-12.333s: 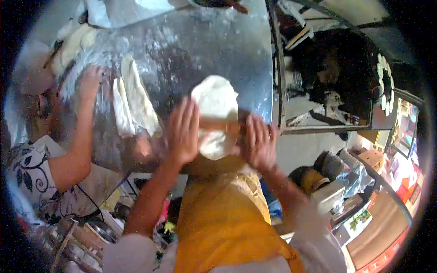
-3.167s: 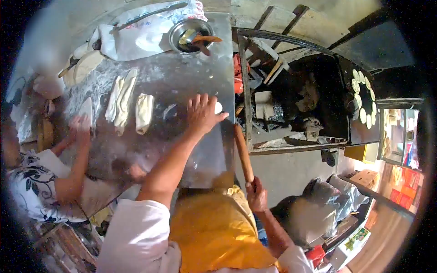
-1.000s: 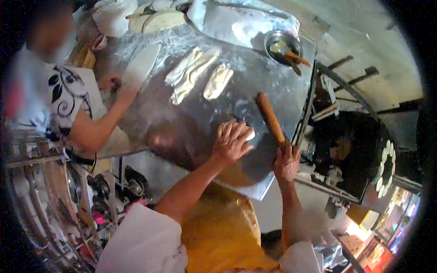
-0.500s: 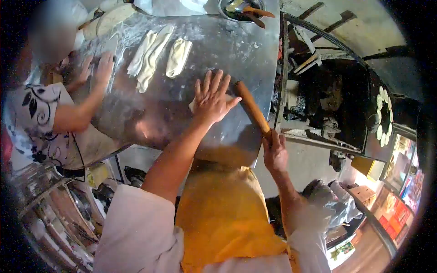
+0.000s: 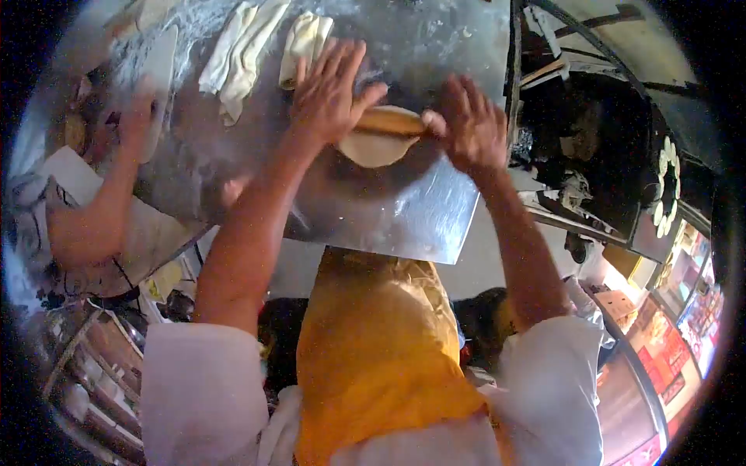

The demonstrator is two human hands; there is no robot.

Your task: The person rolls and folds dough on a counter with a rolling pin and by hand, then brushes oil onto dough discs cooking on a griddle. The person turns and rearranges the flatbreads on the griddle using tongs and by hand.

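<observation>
A small flat round of dough point(image 5: 374, 149) lies on the metal table, with a wooden rolling pin point(image 5: 392, 122) across its upper part. My left hand point(image 5: 330, 97) is spread over the pin's left end, palm down. Over the right end is my right hand point(image 5: 472, 128), its fingers apart and the thumb beside the pin. Both palms hide the pin's ends. Just beyond my left hand is a folded dough strip point(image 5: 305, 43), partly covered by the fingers. Two longer dough strips point(image 5: 252, 58) lie side by side to its left.
At the left a co-worker's hand point(image 5: 138, 109) is beside a long flat piece of dough point(image 5: 159, 85). The metal table point(image 5: 373, 229) has its near edge in front of my orange apron. On the right is a dark stove area point(image 5: 587, 124), with a ring of dough pieces point(image 5: 660, 206) beyond.
My right hand has brought the rolling pin from the right onto the dough, turning it crosswise. My left hand has moved off the dough to the pin's left end. The dough now shows as a flat round.
</observation>
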